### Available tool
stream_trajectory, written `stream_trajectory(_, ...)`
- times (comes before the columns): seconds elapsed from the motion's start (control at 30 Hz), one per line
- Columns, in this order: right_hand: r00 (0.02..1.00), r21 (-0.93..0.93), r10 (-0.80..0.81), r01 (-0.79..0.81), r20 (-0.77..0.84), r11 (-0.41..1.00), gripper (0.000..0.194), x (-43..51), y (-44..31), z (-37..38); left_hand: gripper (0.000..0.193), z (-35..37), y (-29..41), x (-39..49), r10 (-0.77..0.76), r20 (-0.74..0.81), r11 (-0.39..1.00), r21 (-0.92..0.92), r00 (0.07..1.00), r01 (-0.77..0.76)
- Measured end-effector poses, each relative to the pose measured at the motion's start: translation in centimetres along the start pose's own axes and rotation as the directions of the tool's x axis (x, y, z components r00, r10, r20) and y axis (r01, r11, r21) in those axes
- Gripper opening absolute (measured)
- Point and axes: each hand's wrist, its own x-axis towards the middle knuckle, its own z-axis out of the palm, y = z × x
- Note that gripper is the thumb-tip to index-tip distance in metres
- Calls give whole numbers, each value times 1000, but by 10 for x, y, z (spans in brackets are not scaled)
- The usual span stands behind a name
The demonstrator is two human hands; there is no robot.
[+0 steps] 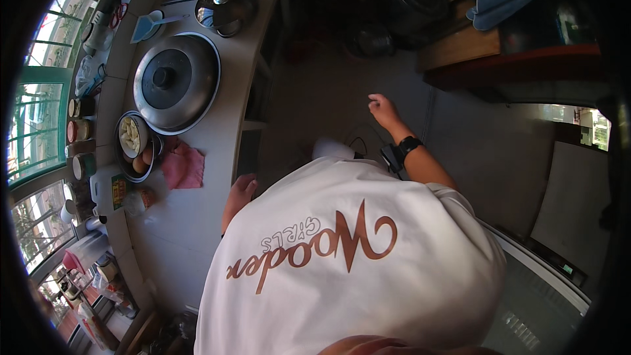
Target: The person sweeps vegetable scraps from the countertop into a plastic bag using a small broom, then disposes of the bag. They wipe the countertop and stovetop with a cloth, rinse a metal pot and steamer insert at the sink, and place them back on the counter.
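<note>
My left hand (241, 190) is low at my left side, close to the front edge of the counter (207, 227). Its fingers are loosely curled, and my shirt (355, 276) hides part of the arm. Out in front of me, over the floor (315, 93), my right hand (385, 111) hangs in the air with bent, slightly parted fingers and nothing seen in it. A black band (410, 145) with a small black box (392, 157) is on that wrist. Nearest to my left hand on the counter lies a pink cloth (182, 163).
A large lidded pan (197, 88) stands on the counter, with a glass-lidded pot (241, 5) behind. A bowl of pale peeled pieces (130, 136) rests on a basin of round produce (140, 165). Jars (79, 130) line the windowsill. A wooden board (458, 42) and blue cloth (500, 7) are at right.
</note>
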Motion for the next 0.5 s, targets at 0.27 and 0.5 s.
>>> stream_trajectory(0.27, 824, 275, 566, -550, 23, 789, 41, 0, 110, -99, 36, 34, 39, 81, 44, 34, 999, 9, 998, -45)
stream_trajectory(0.5, 813, -126, 540, -525, 219, 841, 38, 103, 191, -112, 31, 75, 131, 124, 40, -179, 994, 106, 983, -21)
